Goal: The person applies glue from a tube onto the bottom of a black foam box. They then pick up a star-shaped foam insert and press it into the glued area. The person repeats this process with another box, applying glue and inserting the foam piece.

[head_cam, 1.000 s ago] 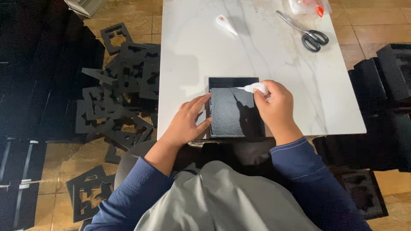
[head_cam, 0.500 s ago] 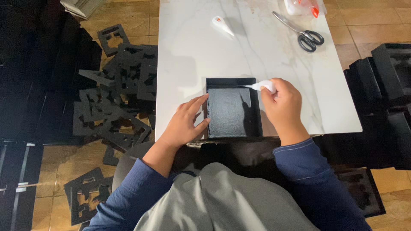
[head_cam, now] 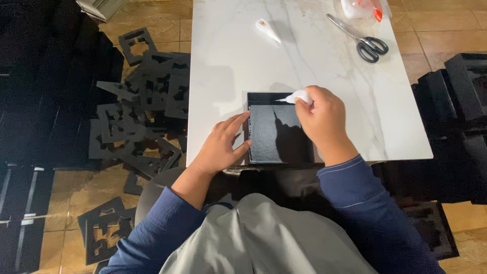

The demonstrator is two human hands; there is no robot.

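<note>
Black tray (head_cam: 276,133) sits at the table's (head_cam: 228,66) near edge, mid-frame. Left hand (head_cam: 221,144), fingers spread flat, steadies its left wall; right hand (head_cam: 323,121) pinches a small white glue bottle (head_cam: 299,96) over the far rim. Squeeze too hard and glue could blob past the rim.

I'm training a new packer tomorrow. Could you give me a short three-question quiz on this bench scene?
1. True or false: the right hand holds a small white bottle over the black tray.
2. What does the left hand rest against? A) scissors B) the tray's left edge C) foam cutouts
3. Which tool lies at the table's far right corner?

Key: 1 true. 2 B. 3 the scissors.
</note>
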